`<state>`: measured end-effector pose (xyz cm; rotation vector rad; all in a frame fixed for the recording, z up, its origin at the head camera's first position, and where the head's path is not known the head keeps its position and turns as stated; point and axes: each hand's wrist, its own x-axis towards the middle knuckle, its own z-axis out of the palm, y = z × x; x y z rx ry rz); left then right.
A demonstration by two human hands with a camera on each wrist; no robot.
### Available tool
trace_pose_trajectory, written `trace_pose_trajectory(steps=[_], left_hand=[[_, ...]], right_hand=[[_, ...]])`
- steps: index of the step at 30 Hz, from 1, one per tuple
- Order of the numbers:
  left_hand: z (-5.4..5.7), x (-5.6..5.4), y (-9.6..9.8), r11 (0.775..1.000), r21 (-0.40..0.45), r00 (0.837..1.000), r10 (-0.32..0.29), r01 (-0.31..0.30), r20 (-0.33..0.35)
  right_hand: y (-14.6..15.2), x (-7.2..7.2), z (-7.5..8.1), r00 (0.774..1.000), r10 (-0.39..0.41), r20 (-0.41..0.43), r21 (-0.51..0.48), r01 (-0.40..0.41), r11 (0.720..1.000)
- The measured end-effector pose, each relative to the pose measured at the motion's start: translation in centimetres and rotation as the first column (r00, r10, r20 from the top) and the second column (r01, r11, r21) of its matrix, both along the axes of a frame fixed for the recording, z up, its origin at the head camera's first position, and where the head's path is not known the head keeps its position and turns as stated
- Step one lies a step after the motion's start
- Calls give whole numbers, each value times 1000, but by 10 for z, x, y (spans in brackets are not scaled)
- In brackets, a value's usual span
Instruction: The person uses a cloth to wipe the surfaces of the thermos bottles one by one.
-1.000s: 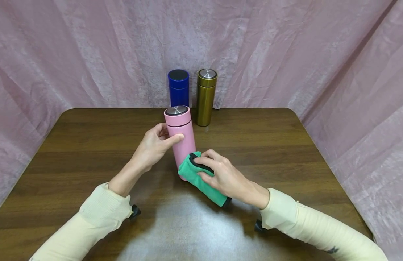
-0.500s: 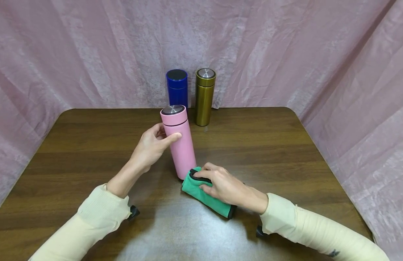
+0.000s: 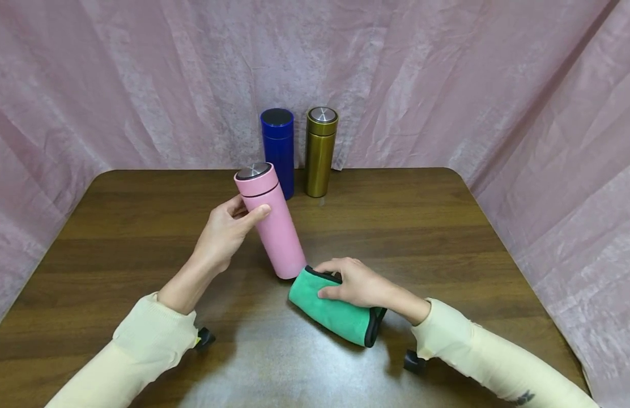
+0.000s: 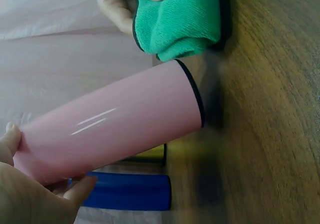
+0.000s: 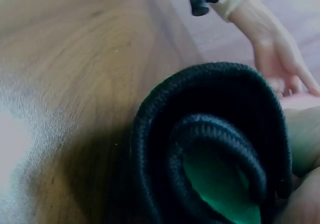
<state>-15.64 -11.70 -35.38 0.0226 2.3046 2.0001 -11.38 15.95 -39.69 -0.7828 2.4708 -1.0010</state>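
Note:
My left hand [image 3: 221, 233] grips a pink thermos bottle [image 3: 275, 232] below its lid, thumb across the front. The bottle leans, its top to the left and its base low over the table. In the left wrist view the pink bottle [image 4: 115, 119] shows its dark base rim, with a gap to the tabletop. My right hand [image 3: 358, 283] holds a folded green cloth [image 3: 332, 309] with black edging, just right of the bottle's base. In the right wrist view the rolled end of the cloth [image 5: 210, 78] faces the camera. Some right fingers are hidden behind the cloth.
Behind the pink bottle a blue thermos bottle [image 3: 279, 150] and a gold thermos bottle [image 3: 321, 153] stand upright near the far edge of the wooden table [image 3: 141, 226]. A pink curtain [image 3: 192, 85] hangs around the back and sides.
The pink bottle has tilted further, its top moving left with my left hand. My right hand has brought the green cloth down and slightly right, off the bottle's side.

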Motion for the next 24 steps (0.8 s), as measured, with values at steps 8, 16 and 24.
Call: trace_pose_trajectory(steps=[8,16,24], left_hand=[[6,3,-11,952,298,996,84,-76,-15],[10,5,-19,851,511,990,143,-116,-13],[10,10,-17,739,640,973,220,-209,63]], right_hand=[[19,7,5,939,-144,313,-222,220,950],[26,16,9,812,-275,514,-349,491,798],[9,27,8,735,-379,562,-592,678,436]])
